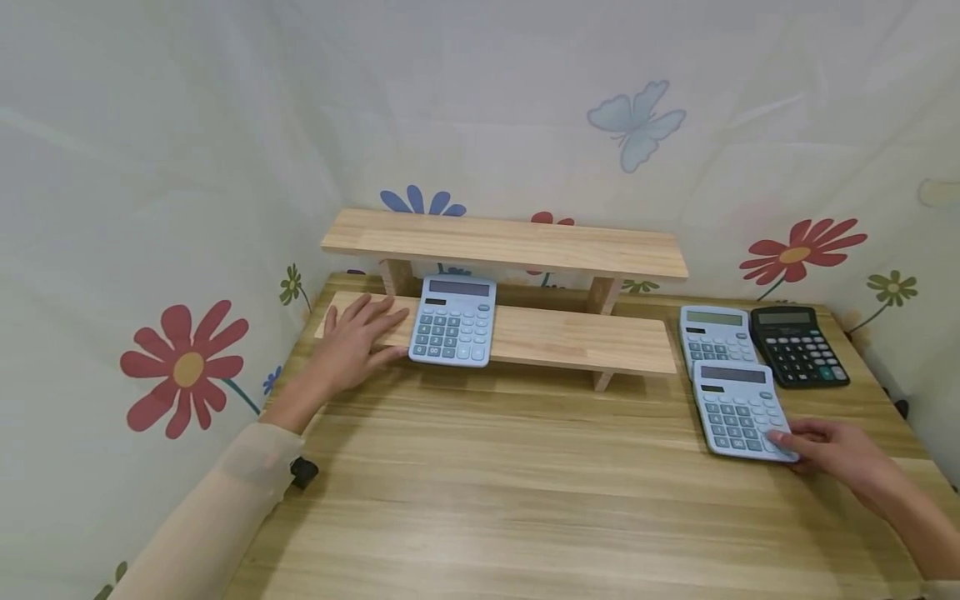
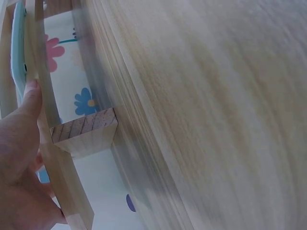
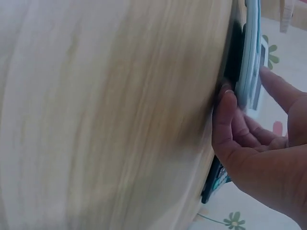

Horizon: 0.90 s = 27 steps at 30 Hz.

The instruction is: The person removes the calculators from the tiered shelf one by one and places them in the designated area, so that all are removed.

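Observation:
On the lower shelf of a wooden two-tier rack (image 1: pixel 517 333) lies a light blue calculator (image 1: pixel 453 323), its keys facing up. My left hand (image 1: pixel 356 342) rests on the shelf to its left, fingers spread, with the thumb by the calculator's lower left edge. At the right of the table, my right hand (image 1: pixel 843 454) pinches the lower right corner of a second light blue calculator (image 1: pixel 742 412), thumb on top and fingers underneath. It overlaps a third light blue calculator (image 1: pixel 712 329) behind it. A black calculator (image 1: pixel 801 348) lies beside them.
The rack's upper shelf (image 1: pixel 510 243) stands on short wooden legs near the back of the wood-grain table (image 1: pixel 487 500). A white curtain (image 1: pixel 480 108) printed with flowers and a butterfly hangs behind and along the left side.

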Each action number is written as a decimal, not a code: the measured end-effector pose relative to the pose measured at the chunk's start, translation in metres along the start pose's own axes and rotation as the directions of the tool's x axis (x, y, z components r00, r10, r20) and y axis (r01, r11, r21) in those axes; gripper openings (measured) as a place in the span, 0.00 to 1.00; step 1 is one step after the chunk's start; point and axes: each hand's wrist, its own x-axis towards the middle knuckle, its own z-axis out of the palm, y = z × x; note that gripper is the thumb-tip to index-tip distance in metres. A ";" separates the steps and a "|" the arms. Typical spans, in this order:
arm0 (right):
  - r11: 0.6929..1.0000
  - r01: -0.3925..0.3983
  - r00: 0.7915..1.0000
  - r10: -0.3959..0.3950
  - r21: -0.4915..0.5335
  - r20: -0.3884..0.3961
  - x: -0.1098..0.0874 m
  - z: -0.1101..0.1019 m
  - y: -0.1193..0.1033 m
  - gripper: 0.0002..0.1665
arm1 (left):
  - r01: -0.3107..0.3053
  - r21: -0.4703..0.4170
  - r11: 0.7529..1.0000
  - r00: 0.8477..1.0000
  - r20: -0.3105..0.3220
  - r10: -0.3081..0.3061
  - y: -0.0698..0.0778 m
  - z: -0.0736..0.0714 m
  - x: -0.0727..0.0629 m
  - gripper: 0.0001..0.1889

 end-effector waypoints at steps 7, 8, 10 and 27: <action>0.999 0.026 0.998 -0.028 -0.035 -0.050 -0.001 0.002 -0.001 0.54 | 0.001 0.000 1.000 1.000 -0.001 -0.001 0.000 0.000 0.000 0.38; 0.999 0.030 0.998 -0.032 -0.044 -0.055 -0.001 0.002 -0.001 0.55 | 0.001 0.001 1.000 1.000 -0.001 -0.001 0.000 0.000 0.001 0.38; 0.997 0.034 0.997 -0.039 -0.075 -0.072 -0.002 0.003 -0.001 0.56 | 0.000 0.001 1.000 1.000 -0.002 0.000 0.000 0.000 0.001 0.37; 0.947 0.038 0.969 -0.113 -0.320 -0.218 -0.007 0.008 -0.010 0.54 | -0.003 0.005 1.000 1.000 -0.002 0.003 0.000 -0.001 0.000 0.37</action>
